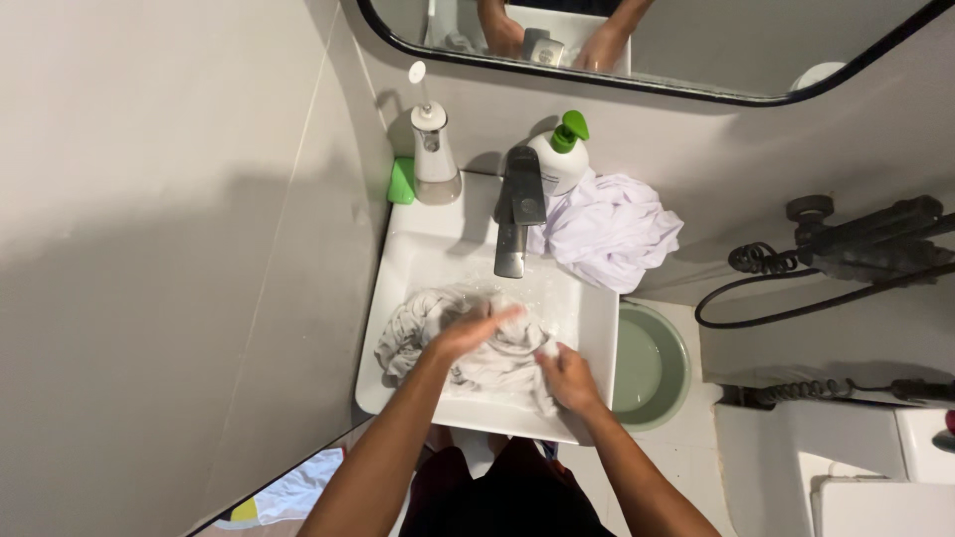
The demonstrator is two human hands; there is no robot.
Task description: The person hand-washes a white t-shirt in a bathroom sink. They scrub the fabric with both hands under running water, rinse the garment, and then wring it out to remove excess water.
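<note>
A wet grey-white garment [423, 333] lies bunched in the white square sink [398, 264]. My left hand [476, 329] lies flat on top of the garment, fingers stretched toward the right and blurred. My right hand [568, 376] grips a fold of the same garment near the sink's front right corner. A grey metal tap [517, 214] stands at the back of the sink, its spout over the basin just beyond my hands.
A white cloth [612, 231] is heaped on the sink's back right corner. A white pump bottle with green top [560, 159], a white dispenser [435, 154] and a green item [401, 182] stand behind. A green basin [652, 366] sits on the floor to the right.
</note>
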